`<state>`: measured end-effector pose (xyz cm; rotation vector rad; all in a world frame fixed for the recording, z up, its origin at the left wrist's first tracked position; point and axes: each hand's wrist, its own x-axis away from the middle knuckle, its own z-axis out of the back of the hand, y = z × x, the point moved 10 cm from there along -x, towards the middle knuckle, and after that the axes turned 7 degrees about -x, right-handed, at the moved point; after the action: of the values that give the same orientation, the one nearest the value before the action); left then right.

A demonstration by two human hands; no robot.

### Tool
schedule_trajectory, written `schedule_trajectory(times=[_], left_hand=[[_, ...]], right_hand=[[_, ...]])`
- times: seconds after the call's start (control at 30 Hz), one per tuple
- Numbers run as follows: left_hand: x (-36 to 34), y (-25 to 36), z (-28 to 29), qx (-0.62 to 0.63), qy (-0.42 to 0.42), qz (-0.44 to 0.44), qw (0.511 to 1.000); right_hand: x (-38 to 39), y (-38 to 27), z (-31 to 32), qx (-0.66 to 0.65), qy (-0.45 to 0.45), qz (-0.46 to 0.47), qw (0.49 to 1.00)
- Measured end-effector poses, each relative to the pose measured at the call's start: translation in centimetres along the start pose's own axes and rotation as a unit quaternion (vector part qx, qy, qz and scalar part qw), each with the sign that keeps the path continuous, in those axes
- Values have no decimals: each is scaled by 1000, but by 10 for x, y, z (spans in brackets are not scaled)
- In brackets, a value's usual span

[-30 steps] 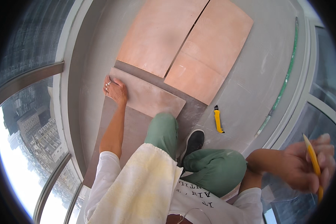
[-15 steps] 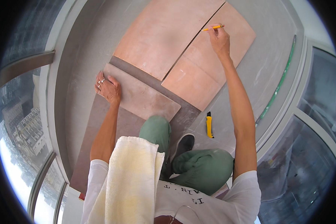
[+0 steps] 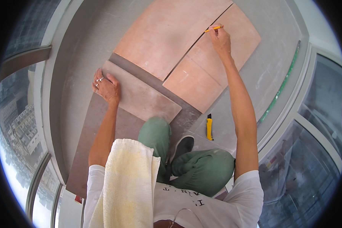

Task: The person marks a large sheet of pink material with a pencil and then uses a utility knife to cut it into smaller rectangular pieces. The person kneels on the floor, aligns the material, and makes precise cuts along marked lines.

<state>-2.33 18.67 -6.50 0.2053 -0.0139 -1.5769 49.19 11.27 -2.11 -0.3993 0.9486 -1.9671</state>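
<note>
A yellow pencil (image 3: 216, 28) is pinched in my right hand (image 3: 221, 41), held above the far part of the right tile (image 3: 201, 79). Its point is at the dark gap between that tile and the larger pinkish tile (image 3: 159, 41) to its left. My left hand (image 3: 107, 88), with rings on it, is at the left end of a smaller brown tile (image 3: 144, 91). Its fingers curl over the edge and the thumb lies on top. This smaller tile rests on a large brown slab (image 3: 91, 140), by my left knee.
A yellow utility knife (image 3: 209, 128) lies on the grey floor (image 3: 247, 98) right of my shoe (image 3: 184, 146). A green strip (image 3: 281, 87) runs along the right wall, beside glazed door panels (image 3: 304, 163). Windows (image 3: 22, 121) line the left side. A pale towel (image 3: 127, 186) hangs down my front.
The view has shifted slightly. The pencil has moved a little toward the gap, while my left hand keeps its place on the smaller tile.
</note>
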Motion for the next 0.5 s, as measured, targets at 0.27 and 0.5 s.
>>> schedule_trajectory(times=[0.27, 0.5], left_hand=[[-1, -3, -3, -8, -6, -1, 1000], [-1, 0, -3, -1, -13, -2, 1000]], right_hand=[[-4, 1, -1, 3, -5, 2, 1000], [-4, 6, 4, -1, 8, -22, 1000]])
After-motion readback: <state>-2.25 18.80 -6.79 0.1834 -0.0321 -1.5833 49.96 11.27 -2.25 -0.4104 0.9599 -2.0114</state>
